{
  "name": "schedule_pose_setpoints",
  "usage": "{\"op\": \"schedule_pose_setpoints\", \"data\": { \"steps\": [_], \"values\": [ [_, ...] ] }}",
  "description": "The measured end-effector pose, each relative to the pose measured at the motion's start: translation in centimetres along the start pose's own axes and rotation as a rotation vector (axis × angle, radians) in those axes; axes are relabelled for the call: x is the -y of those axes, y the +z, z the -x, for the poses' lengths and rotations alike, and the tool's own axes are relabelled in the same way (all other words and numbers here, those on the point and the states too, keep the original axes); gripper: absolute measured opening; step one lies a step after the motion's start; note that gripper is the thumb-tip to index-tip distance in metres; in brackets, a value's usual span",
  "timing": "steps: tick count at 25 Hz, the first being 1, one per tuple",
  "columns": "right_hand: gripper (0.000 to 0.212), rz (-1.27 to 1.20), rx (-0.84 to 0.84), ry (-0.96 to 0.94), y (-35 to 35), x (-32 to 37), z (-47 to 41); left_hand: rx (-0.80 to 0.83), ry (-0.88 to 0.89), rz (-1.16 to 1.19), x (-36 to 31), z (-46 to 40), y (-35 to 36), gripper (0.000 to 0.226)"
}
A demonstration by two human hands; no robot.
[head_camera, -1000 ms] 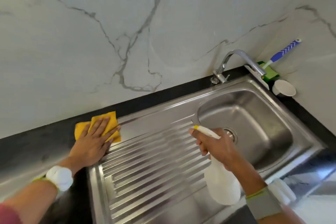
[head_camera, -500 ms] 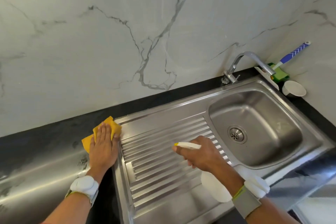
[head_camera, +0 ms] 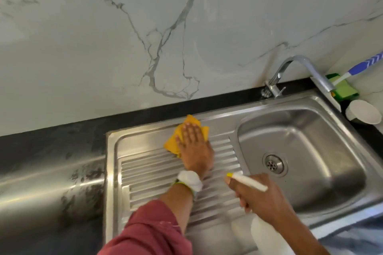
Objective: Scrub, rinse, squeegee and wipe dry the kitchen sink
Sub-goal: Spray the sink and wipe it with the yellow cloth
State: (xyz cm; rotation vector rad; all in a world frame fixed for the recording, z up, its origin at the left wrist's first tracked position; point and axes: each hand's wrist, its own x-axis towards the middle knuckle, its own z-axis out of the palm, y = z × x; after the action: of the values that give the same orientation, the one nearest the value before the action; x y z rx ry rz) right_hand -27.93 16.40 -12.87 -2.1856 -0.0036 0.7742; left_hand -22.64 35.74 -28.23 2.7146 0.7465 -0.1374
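Note:
A stainless steel sink (head_camera: 306, 109) with a ridged drainboard (head_camera: 149, 174) on its left fills the lower view. My left hand (head_camera: 193, 147) lies flat with straight fingers on a yellow cloth (head_camera: 173, 144), pressing it onto the drainboard's far edge. My right hand (head_camera: 261, 196) grips a white spray bottle (head_camera: 267, 236) over the drainboard's near right part, with the nozzle (head_camera: 246, 181) pointing left. The basin's drain (head_camera: 274, 164) sits uncovered to the right.
A chrome tap (head_camera: 298, 68) stands behind the basin. At the far right corner are a green sponge (head_camera: 345, 89), a blue and white brush (head_camera: 366, 64) and a white cup (head_camera: 362, 114). Black countertop (head_camera: 51, 147) runs left of the sink under a marble wall.
My left hand has slid the yellow cloth rightward from the counter's edge onto the drainboard's far side. My right hand keeps hold of the spray bottle, now nearer the basin side.

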Motion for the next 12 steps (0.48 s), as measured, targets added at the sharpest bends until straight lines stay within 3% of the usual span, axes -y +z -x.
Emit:
{"op": "schedule_pose_setpoints", "data": {
  "steps": [4,8,10,12],
  "values": [
    [0.049,0.038,-0.053,-0.003,-4.7,-1.7,0.9,0.099,0.473,-0.155,-9.5,-1.7,2.8,0.066],
    [0.052,0.198,0.071,0.013,-5.2,-1.9,3.0,0.02,1.0,-0.253,-2.4,2.1,3.9,0.064],
    [0.054,0.233,0.097,0.006,-4.0,-2.0,3.7,-0.063,0.998,-0.237,4.2,3.3,2.8,0.065],
    [0.056,0.195,0.102,-0.001,-2.4,-1.9,4.2,-0.047,0.91,-0.245,10.6,4.4,0.6,0.063]
  ]
}}
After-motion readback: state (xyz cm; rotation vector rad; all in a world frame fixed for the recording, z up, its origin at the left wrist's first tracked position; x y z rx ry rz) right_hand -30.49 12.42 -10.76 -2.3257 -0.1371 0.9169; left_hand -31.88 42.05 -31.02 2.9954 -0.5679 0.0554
